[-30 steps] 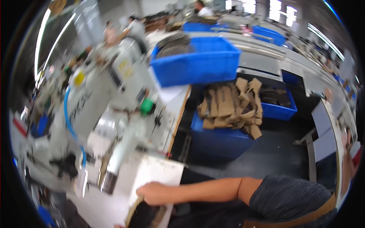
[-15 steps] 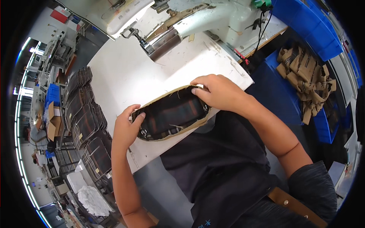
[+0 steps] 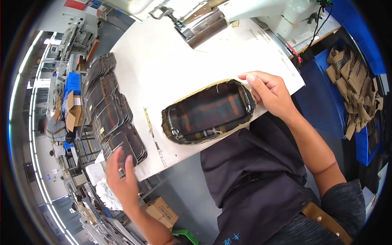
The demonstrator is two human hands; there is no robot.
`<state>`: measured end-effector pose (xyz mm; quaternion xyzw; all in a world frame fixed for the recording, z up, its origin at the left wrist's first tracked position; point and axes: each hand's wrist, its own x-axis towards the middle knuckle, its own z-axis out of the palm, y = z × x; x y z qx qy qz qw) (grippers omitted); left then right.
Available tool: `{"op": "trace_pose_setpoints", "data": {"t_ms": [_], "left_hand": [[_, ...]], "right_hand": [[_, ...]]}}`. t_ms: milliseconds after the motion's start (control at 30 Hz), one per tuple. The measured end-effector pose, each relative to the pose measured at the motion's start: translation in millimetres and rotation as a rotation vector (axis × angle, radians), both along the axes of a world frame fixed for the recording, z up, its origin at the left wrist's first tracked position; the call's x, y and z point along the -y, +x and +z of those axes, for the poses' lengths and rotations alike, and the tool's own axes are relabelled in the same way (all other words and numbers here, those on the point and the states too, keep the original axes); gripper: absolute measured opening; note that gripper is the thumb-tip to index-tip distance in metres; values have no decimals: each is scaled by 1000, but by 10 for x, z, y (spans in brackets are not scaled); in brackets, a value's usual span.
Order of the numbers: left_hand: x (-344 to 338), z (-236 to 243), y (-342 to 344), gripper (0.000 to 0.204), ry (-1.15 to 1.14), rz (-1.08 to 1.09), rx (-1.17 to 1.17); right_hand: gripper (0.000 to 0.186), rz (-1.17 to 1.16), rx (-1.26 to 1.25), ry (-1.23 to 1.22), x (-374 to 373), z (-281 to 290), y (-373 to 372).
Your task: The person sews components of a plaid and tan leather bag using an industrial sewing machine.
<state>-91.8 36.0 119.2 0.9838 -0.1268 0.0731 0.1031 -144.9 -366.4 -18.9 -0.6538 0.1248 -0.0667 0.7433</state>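
An open-topped pouch (image 3: 208, 110) with dark plaid lining, a tan raw edge and metal rings at both ends rests on the white tabletop (image 3: 134, 45). At its far right corner my right hand (image 3: 271, 94) pinches the rim between thumb and fingers. My left hand (image 3: 122, 177) is off the pouch, with thumb and fingers apart, beside the near end of the overlapping dark plaid panels (image 3: 112, 110). Those rounded pieces lie in a row along the table's left edge. No piece shows clearly in the left hand.
A sewing machine (image 3: 204, 28) with a cylindrical arm stands at the table's far side. To the right, a blue bin (image 3: 322, 90) is beside a heap of tan pieces (image 3: 355, 90). A cardboard box (image 3: 162, 212) sits on the floor below. A person (image 3: 55, 128) is farther off left.
My left hand has let go of the pouch's left end and moved left and nearer to the plaid panels. The right hand stays at the pouch's right end. The whole view has shifted.
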Motion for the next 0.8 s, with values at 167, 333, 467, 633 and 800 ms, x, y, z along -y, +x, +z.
{"op": "trace_pose_setpoints", "data": {"t_ms": [167, 333, 467, 633, 800], "left_hand": [[-563, -170, 12, 70, 277, 79, -118], [-943, -265, 146, 66, 142, 70, -219], [-1236, -292, 135, 65, 54, 46, -253], [-1458, -340, 134, 46, 28, 49, -252], [-1490, -396, 127, 34, 53, -110, -4]], "right_hand": [[38, 15, 111, 117, 67, -82, -25], [37, -3, 120, 167, 138, -55, -56], [45, 65, 99, 33, 171, -60, -64], [39, 108, 218, 51, 164, -74, -60], [36, 114, 142, -86, 59, -12, -54]]}}
